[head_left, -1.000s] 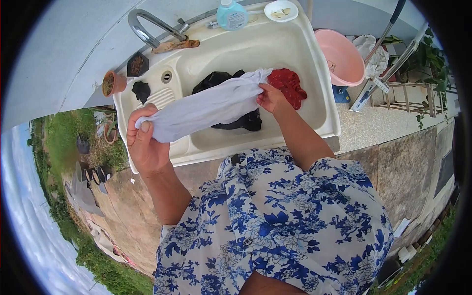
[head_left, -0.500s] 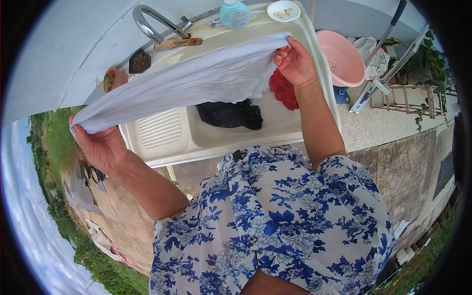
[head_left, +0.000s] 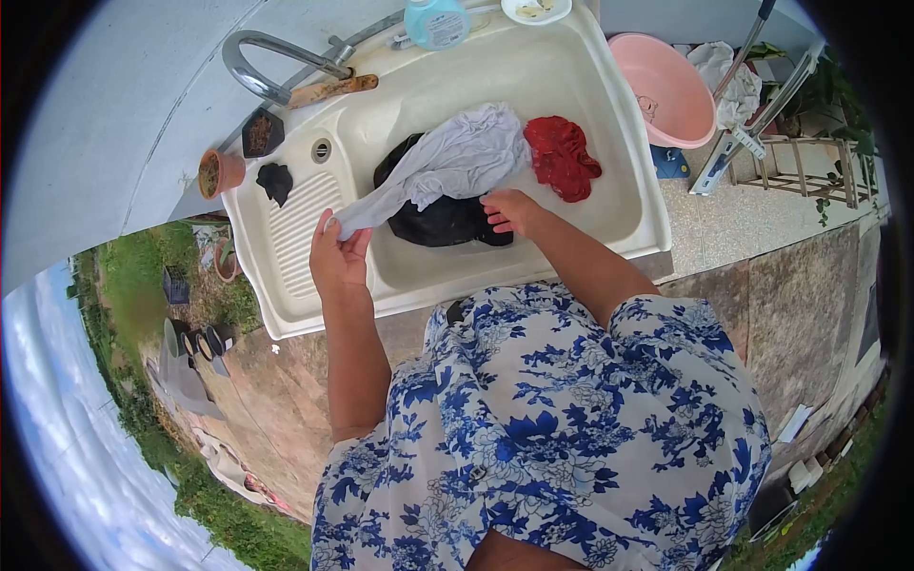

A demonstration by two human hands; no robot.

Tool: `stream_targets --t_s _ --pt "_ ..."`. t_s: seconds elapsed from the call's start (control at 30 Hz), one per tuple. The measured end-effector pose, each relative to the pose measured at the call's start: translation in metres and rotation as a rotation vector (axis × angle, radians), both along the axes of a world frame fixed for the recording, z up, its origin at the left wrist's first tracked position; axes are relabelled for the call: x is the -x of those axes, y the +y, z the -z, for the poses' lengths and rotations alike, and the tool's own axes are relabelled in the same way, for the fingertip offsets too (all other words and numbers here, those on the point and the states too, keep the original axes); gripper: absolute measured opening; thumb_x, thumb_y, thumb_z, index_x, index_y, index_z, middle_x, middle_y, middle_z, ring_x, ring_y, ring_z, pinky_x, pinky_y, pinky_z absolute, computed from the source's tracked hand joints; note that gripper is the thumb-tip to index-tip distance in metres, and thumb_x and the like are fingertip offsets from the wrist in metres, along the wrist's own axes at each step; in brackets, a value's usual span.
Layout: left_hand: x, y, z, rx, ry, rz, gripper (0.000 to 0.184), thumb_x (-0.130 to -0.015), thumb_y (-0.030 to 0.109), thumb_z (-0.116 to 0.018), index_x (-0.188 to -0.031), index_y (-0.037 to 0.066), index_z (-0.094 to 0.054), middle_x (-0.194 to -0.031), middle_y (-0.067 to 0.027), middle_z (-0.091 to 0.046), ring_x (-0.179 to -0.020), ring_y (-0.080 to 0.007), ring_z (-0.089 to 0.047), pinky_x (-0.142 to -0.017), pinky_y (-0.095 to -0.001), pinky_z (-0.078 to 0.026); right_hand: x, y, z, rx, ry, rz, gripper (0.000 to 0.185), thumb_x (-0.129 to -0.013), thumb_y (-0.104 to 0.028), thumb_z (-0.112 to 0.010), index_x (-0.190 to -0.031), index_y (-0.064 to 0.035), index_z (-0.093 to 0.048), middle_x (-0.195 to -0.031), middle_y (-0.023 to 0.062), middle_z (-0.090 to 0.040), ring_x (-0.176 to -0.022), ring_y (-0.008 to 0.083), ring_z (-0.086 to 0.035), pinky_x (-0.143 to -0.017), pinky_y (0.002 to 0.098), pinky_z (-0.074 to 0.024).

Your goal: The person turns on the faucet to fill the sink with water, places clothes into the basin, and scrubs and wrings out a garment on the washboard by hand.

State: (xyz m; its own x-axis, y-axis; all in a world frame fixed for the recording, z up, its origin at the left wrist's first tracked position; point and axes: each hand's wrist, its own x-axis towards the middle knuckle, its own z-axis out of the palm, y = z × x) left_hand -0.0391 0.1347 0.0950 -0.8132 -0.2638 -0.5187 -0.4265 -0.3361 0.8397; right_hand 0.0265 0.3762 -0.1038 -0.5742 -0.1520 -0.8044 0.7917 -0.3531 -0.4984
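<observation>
Left grip (head_left: 339, 259) pinches white cloth (head_left: 462, 152) by end — bulk rightward; right grip (head_left: 514, 211) loosely curled, empty.

No lettering can be read. The light-blue bottle (head_left: 435, 19) at top centre bears a label (head_left: 445, 30), its print illegible.

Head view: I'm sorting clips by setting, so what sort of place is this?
Probably an outdoor laundry spot: a sink with a ribbed washboard, a white cloth partly in it, and open sky.
</observation>
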Motion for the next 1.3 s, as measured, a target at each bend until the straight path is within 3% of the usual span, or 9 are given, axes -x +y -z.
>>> stream_targets --t_s 0.13,0.17,0.37,0.5,0.77,1.0,1.13,1.2,1.3 --pt "-0.008 0.013 -0.042 -0.137 0.055 0.036 0.039 -0.084 0.000 -0.050 -0.123 0.000 -0.044 -0.108 -0.0199 -0.052 -0.098 -0.0333 -0.057 -0.086 -0.0478 -0.052 -0.002 -0.042 0.010 -0.313 0.102 -0.164 0.066 -0.073 -0.037 -0.070 -0.122 -0.0024 -0.045 -0.109 0.0117 -0.054 -0.094 0.0259 -0.056 -0.079 0.0379 -0.0482" --pt "-0.011 0.020 -0.057 -0.218 0.118 0.091 0.039 -0.083 -0.001 -0.050 -0.122 0.001 -0.044 -0.108 -0.0194 -0.053 -0.099 -0.0338 -0.057 -0.087 -0.0491 -0.051 0.001 -0.051 0.023 -0.552 0.297 -0.177 0.076 -0.067 -0.042 -0.072 -0.119 0.0064 -0.046 -0.116 0.0214 -0.053 -0.100 0.0320 -0.056 -0.082 0.0348 -0.0474" --pt "-0.040 0.048 -0.137 -0.564 0.435 0.253 0.039 -0.087 -0.003 -0.047 -0.126 0.001 -0.044 -0.111 -0.0199 -0.054 -0.102 -0.0344 -0.055 -0.095 -0.0526 -0.043 0.020 -0.085 0.000 -0.952 0.512 0.126 0.058 -0.073 -0.037 -0.067 -0.112 0.0024 -0.052 -0.108 0.0233 -0.058 -0.102 0.0354 -0.055 -0.086 0.0383 -0.0449" --pt "-0.036 0.018 -0.137 -0.690 0.603 0.301 0.042 -0.088 -0.005 -0.042 -0.130 -0.002 -0.037 -0.114 -0.0225 -0.052 -0.108 -0.0354 -0.052 -0.102 -0.0556 -0.035 0.029 -0.064 0.037 -0.566 0.370 0.296 0.037 -0.080 -0.029 -0.058 -0.104 -0.0001 -0.056 -0.097 0.0203 -0.061 -0.095 0.0395 -0.056 -0.084 0.0398 -0.0450" --pt "-0.040 -0.036 -0.070 -0.186 0.471 0.174 0.049 -0.079 -0.015 -0.049 -0.127 -0.009 -0.039 -0.111 -0.0224 -0.055 -0.104 -0.0312 -0.056 -0.097 -0.0444 -0.045 0.019 0.051 -0.004 -0.248 0.357 0.692 0.023 -0.085 -0.022 -0.047 -0.093 -0.0051 -0.060 -0.075 0.0005 -0.052 -0.070 0.0104 -0.048 -0.064 0.0274 -0.0427" --pt "-0.071 -0.072 -0.095 -0.452 0.529 0.165 0.057 -0.079 -0.013 -0.051 -0.131 -0.012 -0.030 -0.105 -0.0231 -0.056 -0.093 -0.0272 -0.060 -0.091 -0.0384 -0.051 0.064 0.115 -0.104 -0.030 0.563 0.705 0.022 -0.085 -0.021 -0.050 -0.100 -0.0074 -0.061 -0.080 0.0018 -0.052 -0.074 0.0120 -0.049 -0.071 0.0277 -0.0431" --pt "-0.061 -0.060 -0.068 -0.313 0.457 0.021 0.055 -0.080 -0.013 -0.050 -0.131 -0.013 -0.028 -0.104 -0.0236 -0.055 -0.095 -0.0275 -0.060 -0.093 -0.0366 -0.050 0.099 0.099 -0.082 -0.331 0.712 0.771 0.040 -0.079 -0.022 -0.058 -0.115 -0.0059 -0.056 -0.100 0.0095 -0.061 -0.088 0.0204 -0.057 -0.082 0.0322 -0.0449" --pt "-0.057 -0.046 -0.038 -0.199 0.210 0.006 0.049 -0.081 -0.012 -0.050 -0.127 -0.014 -0.033 -0.105 -0.0233 -0.055 -0.095 -0.0282 -0.060 -0.092 -0.0355 -0.051 0.101 0.101 -0.032 -0.962 0.577 0.305 0.043 -0.078 -0.027 -0.059 -0.115 -0.0044 -0.055 -0.111 0.0157 -0.059 -0.096 0.0261 -0.059 -0.086 0.0338 -0.0443" --pt "-0.058 -0.026 0.005 -0.181 0.027 0.033 0.044 -0.082 -0.011 -0.049 -0.124 -0.014 -0.037 -0.105 -0.0226 -0.054 -0.097 -0.0294 -0.060 -0.091 -0.0349 -0.052 0.067 0.086 0.010 -0.974 0.418 -0.073 0.045 -0.077 -0.029 -0.060 -0.114 -0.0037 -0.055 -0.111 0.0164 -0.059 -0.100 0.0288 -0.058 -0.088 0.0351 -0.0439"
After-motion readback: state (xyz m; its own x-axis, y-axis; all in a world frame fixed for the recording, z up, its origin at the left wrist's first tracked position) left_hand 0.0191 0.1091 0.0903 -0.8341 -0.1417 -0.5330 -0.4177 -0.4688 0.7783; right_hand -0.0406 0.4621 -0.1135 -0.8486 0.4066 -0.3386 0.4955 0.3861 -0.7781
